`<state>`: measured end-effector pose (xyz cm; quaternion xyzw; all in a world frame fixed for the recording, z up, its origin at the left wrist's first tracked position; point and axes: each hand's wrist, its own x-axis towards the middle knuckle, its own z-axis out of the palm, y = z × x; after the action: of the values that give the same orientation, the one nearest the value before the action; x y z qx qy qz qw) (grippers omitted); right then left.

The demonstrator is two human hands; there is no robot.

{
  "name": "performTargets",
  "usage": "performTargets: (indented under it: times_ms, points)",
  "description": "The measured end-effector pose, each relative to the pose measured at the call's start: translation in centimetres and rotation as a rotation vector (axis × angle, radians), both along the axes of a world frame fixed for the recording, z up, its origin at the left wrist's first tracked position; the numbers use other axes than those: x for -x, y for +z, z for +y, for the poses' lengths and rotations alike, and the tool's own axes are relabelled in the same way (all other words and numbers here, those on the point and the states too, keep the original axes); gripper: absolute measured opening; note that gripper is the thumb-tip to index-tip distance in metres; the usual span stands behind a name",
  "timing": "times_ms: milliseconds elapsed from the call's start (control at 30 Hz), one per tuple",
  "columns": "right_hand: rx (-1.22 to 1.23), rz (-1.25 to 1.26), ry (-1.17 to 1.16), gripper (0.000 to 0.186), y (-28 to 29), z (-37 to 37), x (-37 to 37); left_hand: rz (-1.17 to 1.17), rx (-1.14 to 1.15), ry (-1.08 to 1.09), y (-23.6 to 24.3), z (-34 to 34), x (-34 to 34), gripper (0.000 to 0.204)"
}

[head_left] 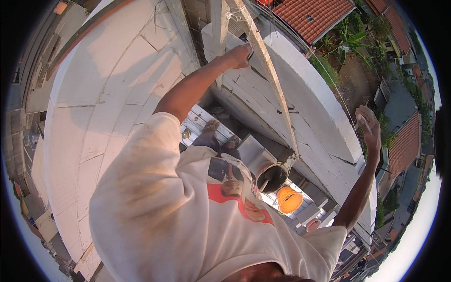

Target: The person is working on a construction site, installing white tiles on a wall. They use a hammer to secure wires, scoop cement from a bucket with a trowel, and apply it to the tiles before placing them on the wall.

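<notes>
My left arm reaches up to the far middle, where my left hand (238, 56) is closed beside a slanting wooden pole (270, 70). A dark edge shows at its fingers, but what it grips is too small to make out. Just below it runs a wall of pale blocks (282, 96). On the right, my right hand (369, 129) is raised near the wall's outer end, fingers loosely bent and apart, with nothing visible in them. A thin white string (332, 81) passes close to that hand.
Another pale block wall (112, 89) curves along the left. Below stand a dark bucket (272, 177), an orange bucket (290, 200) and loose blocks (253, 152) on a platform by my feet. An upright post (219, 28) rises beside the pole. Tiled roofs (314, 16) lie far below, beyond the wall.
</notes>
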<state>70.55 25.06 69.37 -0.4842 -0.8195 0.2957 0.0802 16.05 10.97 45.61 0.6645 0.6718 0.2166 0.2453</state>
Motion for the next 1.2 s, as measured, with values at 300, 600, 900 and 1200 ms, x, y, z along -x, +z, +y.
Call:
performTargets:
  times_ms: [300,600,900,1200]
  points:
    - [-0.513,0.189,-0.07,0.036,3.1,-19.9,8.6,0.28,0.059,-0.243,-10.1,3.9,8.5,0.065]
    - [-0.632,-0.265,-0.276,0.098,-9.4,-15.6,8.7,0.257,-0.604,-0.573,-11.8,4.6,5.7,0.024]
    - [-0.525,-0.396,-0.288,0.117,-10.6,-10.7,7.2,0.181,-0.441,-0.493,-12.3,4.8,6.9,0.036]
    - [-0.586,-0.343,-0.291,0.119,-10.7,-10.2,8.2,0.539,-0.562,-0.531,-15.5,6.1,11.4,0.048]
